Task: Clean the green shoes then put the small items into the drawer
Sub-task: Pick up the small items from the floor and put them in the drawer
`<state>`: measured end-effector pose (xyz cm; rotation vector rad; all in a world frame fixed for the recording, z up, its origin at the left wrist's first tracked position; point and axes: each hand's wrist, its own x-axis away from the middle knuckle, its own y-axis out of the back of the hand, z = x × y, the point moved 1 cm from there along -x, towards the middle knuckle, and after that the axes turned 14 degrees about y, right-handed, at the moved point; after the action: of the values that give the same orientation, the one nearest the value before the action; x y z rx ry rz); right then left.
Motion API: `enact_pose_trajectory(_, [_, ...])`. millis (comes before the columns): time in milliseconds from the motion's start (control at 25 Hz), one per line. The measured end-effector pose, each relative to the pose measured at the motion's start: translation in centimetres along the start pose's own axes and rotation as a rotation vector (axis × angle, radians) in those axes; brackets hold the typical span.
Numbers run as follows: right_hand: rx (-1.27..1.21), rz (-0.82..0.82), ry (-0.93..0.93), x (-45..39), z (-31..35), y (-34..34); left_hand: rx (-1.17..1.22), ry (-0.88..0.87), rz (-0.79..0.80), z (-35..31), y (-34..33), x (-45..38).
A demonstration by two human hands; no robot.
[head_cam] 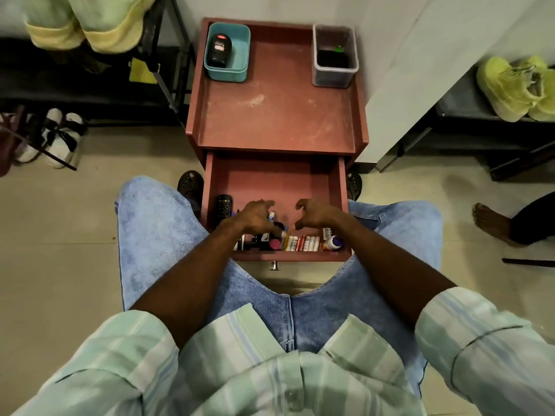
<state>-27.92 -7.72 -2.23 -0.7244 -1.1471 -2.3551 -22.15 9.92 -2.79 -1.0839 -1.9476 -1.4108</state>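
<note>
Two bare hands reach into the open drawer (274,178) of a small reddish-brown cabinet (276,115), seen from above by a seated person in blue jeans and a pale green striped shirt. The left hand (255,216) hovers over a cluster of small items (288,240) lined up along the drawer's front edge, its fingers curled down among them; whether it actually grips one cannot be told. The right hand (315,216) hangs just beside it, fingers loosely curled and holding nothing. A black remote control (224,205) lies at the drawer's left side, and a small white bottle with a blue cap (333,243) sits at the front right corner.

On the cabinet top stand a teal tub (237,73) holding a black container (220,51) and, well apart to the right, a clear plastic box (335,73). One pair of green shoes (516,88) rests on a low dark shelf (480,115) at right. Another pale green pair (87,22) sits at upper left, above white sandals (57,136) on the floor.
</note>
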Motion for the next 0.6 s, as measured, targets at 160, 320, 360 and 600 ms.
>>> enact_pose_trajectory(160, [0.191, 0.297, 0.107, 0.9, 1.6, -2.7, -0.453, 0.033, 0.145, 2.1, -2.3, 1.4])
enact_pose_trajectory(320, [0.55, 0.391, 0.123, 1.5, 1.6, -5.1, -0.639, 0.023, 0.039, 3.1, -3.7, 2.1])
enact_pose_trajectory(360, [0.609, 0.39, 0.137, 1.4, 1.4, -5.5, -0.641, 0.016, -0.01, 3.1, -3.9, 2.1])
enact_pose_trajectory(600, [0.722, 0.252, 0.166, 2.0, 1.0, -4.6, -0.603, -0.007, -0.195, 3.6, -3.7, 1.6])
